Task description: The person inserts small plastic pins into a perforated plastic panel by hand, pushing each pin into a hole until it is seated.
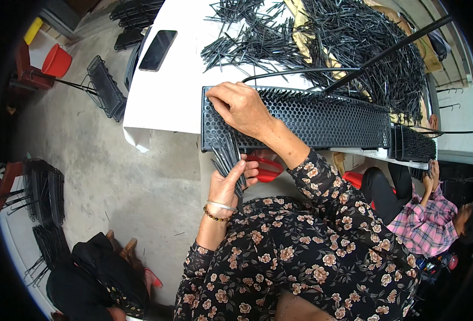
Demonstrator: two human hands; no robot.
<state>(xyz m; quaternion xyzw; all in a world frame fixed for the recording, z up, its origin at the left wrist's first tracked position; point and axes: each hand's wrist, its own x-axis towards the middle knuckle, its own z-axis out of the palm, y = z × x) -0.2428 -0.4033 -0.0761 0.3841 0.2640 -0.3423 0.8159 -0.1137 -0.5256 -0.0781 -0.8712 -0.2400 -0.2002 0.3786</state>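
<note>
My left hand [228, 182] is closed round a bundle of thin black strips [227, 152], just below the near left corner of a black perforated rack [322, 124]. The strips fan upward past my thumb, against the rack's front edge. Over the rack's left end, my right hand [242, 107] bends its fingertips together at the far left corner of the holes. Whatever sits between those fingertips is too small or hidden to make out. Along the rack's far edge, a row of black strips [300, 96] stands up out of the holes.
A large heap of loose black strips [365, 48] covers the white-topped table [161, 107] at the back. A phone [158, 50] lies at its left. Another person [424, 214] works at a similar rack [414, 144] on the right. More racks [107, 88] and a red bucket [57, 60] stand left.
</note>
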